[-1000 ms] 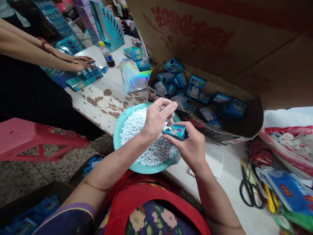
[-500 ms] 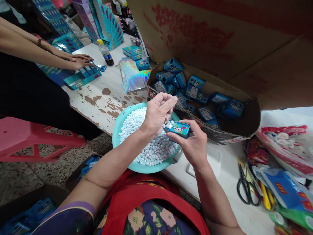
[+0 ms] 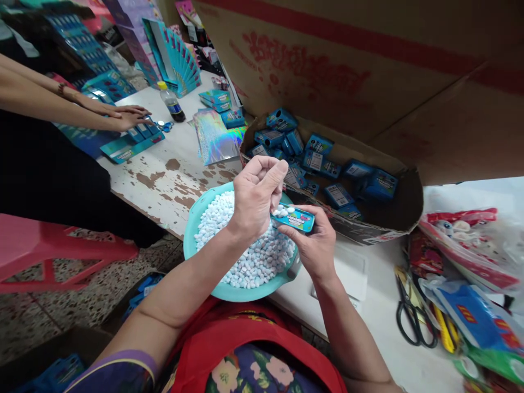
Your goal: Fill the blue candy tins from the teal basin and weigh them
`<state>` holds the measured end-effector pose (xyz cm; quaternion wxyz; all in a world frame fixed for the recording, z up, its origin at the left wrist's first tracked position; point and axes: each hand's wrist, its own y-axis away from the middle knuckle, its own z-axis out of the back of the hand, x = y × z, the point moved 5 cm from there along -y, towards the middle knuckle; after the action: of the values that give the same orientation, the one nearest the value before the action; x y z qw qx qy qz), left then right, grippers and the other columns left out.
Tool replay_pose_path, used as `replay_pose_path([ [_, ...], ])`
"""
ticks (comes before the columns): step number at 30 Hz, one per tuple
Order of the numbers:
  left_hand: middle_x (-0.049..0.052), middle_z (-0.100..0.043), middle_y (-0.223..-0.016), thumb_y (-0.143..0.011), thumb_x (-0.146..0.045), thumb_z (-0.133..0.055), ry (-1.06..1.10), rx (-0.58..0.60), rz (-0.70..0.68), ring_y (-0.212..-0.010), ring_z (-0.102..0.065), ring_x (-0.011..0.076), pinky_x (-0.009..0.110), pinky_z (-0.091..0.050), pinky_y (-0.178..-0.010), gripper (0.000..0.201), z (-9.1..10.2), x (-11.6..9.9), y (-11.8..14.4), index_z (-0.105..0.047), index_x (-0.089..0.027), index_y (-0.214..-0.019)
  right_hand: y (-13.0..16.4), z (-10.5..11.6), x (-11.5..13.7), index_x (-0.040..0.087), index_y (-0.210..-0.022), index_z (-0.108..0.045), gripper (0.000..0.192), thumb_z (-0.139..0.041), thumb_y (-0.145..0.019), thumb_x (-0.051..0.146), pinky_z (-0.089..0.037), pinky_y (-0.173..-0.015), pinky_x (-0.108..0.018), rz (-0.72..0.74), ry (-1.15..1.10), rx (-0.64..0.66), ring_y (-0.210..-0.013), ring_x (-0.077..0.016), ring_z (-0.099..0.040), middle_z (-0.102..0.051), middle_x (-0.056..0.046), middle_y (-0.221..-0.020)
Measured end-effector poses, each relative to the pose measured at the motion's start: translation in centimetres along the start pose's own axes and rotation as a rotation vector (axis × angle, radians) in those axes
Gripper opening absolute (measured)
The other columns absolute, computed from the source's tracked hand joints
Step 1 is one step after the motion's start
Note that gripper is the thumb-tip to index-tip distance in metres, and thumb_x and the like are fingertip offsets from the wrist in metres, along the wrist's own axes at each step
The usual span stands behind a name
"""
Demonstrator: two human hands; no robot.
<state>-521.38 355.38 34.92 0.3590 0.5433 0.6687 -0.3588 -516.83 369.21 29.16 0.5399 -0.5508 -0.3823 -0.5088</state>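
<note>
My right hand (image 3: 313, 244) grips a small teal candy box (image 3: 295, 218) over a teal bowl (image 3: 192, 245) heaped with white candies (image 3: 249, 256). Its open top shows a few white candies. My left hand (image 3: 254, 195) is cupped and closed just above that opening, fingertips touching the box end; what it holds is hidden. The bowl sits at the edge of the white table (image 3: 180, 180), over my lap.
A cardboard carton (image 3: 393, 213) behind the bowl holds several blue boxes. Black scissors (image 3: 411, 311) and bright packets lie at right. A co-worker's hands (image 3: 129, 117) press on a blue display tray (image 3: 131, 144) at far left, near a bottle (image 3: 171, 102) and holographic sheets (image 3: 215, 136).
My view has shifted, so everything sits slightly lower and left. Both my hands stay together over the bowl; the box is tilted a little flatter. The co-worker's hands remain on the tray.
</note>
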Motion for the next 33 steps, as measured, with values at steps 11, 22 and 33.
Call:
replay_pose_path([
  [11, -0.006, -0.050, -0.055, -0.079, -0.037, -0.072, -0.123, -0.057, -0.114, -0.044, -0.042, 0.0047, 0.017, -0.035, -0.042, 0.025, 0.6, 1.2, -0.2, -0.056, -0.018, -0.078, -0.3, -0.9, 0.5, 0.024, -0.100, -0.065, 0.041, -0.085, -0.065, 0.035, -0.053, -0.079, -0.030, 0.054, 0.074, 0.079, -0.082, -0.0165, -0.066, -0.070, 0.001, -0.093],
  [22, -0.007, -0.041, -0.052, -0.079, -0.039, -0.072, -0.250, 0.062, -0.064, -0.043, -0.030, 0.0047, 0.020, -0.025, -0.041, 0.026, 0.8, 1.3, -0.8, -0.056, -0.018, -0.075, -1.1, 0.5, 0.7, 0.023, -0.095, -0.066, 0.044, -0.086, -0.060, 0.042, -0.053, -0.076, -0.030, 0.008, 0.120, 0.054, -0.079, -0.0171, -0.066, -0.070, 0.001, -0.089],
  [33, -0.006, -0.042, -0.054, -0.080, -0.032, -0.064, -0.967, 0.380, -0.062, -0.053, -0.039, 0.0081, 0.022, -0.031, -0.054, 0.016, 0.9, 1.7, 0.8, -0.065, -0.018, -0.073, -0.8, 2.0, 0.0, 0.023, -0.096, -0.066, 0.041, -0.085, -0.062, 0.036, -0.054, -0.075, -0.030, 0.025, 0.097, -0.044, -0.081, -0.0165, -0.066, -0.071, 0.000, -0.093],
])
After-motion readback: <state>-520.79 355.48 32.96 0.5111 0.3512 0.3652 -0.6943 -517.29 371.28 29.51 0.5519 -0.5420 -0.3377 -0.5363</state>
